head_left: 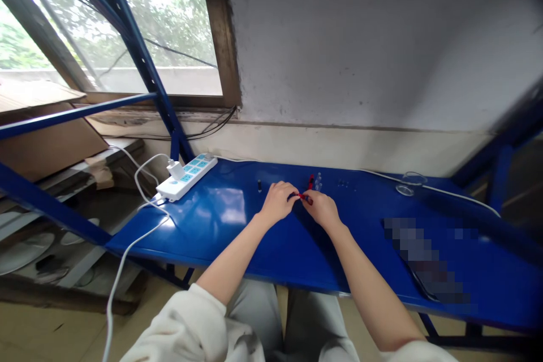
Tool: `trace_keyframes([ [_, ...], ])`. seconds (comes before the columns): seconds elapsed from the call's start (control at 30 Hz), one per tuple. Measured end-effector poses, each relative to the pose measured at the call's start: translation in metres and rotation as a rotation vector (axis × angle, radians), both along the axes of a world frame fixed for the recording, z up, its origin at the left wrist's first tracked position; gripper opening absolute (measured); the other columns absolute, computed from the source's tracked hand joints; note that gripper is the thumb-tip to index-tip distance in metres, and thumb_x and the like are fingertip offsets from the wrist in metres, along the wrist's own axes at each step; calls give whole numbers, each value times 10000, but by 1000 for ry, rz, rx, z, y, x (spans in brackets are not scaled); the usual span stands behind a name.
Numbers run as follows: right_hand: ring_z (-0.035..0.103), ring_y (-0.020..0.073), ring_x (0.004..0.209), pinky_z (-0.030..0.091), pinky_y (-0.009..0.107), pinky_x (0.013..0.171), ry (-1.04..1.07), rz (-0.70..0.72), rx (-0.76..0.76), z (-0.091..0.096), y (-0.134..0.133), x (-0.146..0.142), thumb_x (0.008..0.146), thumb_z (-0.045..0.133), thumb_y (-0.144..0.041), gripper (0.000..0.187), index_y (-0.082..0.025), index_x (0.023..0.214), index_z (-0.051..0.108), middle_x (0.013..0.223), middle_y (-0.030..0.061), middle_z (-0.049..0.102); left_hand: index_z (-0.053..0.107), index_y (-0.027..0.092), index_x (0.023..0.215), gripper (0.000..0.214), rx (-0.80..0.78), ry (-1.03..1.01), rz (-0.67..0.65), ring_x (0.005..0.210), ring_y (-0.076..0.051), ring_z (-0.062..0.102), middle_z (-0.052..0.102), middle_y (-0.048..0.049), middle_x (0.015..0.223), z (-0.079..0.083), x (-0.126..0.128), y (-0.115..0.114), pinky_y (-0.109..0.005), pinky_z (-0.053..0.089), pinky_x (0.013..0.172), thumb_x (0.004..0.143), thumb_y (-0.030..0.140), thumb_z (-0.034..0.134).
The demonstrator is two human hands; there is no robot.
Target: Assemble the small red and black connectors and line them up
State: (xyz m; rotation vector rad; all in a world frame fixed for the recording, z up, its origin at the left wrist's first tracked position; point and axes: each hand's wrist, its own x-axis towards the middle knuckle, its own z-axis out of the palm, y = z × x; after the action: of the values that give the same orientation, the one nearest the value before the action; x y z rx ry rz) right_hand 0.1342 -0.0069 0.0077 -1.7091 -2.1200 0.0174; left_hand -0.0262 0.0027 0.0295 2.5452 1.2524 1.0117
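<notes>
You have your left hand [279, 202] and right hand [324, 210] close together, fingertips pinched on opposite ends of the small, slim red-and-dark piece [305, 198], just in front of the second small red piece [311, 181] on the glossy blue surface [292, 263]; a loose pinch could let it slip. Your right knuckles could also scatter the cluster of small clear pieces [318, 182] just right of that second red piece. The round, clear, glass-like container [405, 189] sits well to its right, contents impossible to tell.
</notes>
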Motion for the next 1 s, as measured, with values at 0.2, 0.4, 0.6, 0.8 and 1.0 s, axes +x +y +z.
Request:
trace_keyframes([
  [0.2, 572, 131, 624, 359, 211, 515, 137, 27, 5, -2, 1, -2, 800, 445, -372, 288, -220, 1009, 575, 723, 13, 622, 610, 209, 830, 94, 110, 154, 168, 933, -197, 464, 579, -32, 953, 45, -38, 30, -363, 296, 816, 772, 223, 538],
  [0.4, 571, 130, 634, 379, 219, 528, 144, 76, -39, 2, -1, -3, 811, 429, -359, 273, -213, 974, 593, 746, 14, 628, 623, 192, 730, 53, -17, 350, 246, 964, -236, 432, 540, -58, 956, 39, -59, 54, -383, 285, 806, 732, 197, 570],
  [0.6, 571, 133, 634, 372, 220, 524, 126, 74, -98, 7, -4, -6, 817, 414, -358, 276, -217, 970, 595, 759, 22, 631, 622, 192, 764, 84, -56, 410, 249, 980, -235, 416, 516, -61, 987, 25, -60, 55, -375, 278, 803, 719, 153, 562],
  [0.8, 562, 128, 615, 357, 214, 509, 135, 88, -86, 5, -3, -4, 821, 406, -358, 274, -215, 960, 594, 747, 17, 628, 616, 189, 770, 88, -82, 430, 255, 977, -239, 413, 513, -61, 982, 26, -63, 57, -378, 272, 807, 718, 149, 558],
  [1.0, 569, 132, 631, 358, 218, 524, 128, 78, -94, 5, -3, -4, 820, 409, -357, 271, -219, 958, 597, 746, 18, 631, 599, 179, 776, 66, -105, 446, 271, 971, -241, 421, 526, -63, 974, 23, -64, 58, -390, 278, 806, 728, 165, 556],
])
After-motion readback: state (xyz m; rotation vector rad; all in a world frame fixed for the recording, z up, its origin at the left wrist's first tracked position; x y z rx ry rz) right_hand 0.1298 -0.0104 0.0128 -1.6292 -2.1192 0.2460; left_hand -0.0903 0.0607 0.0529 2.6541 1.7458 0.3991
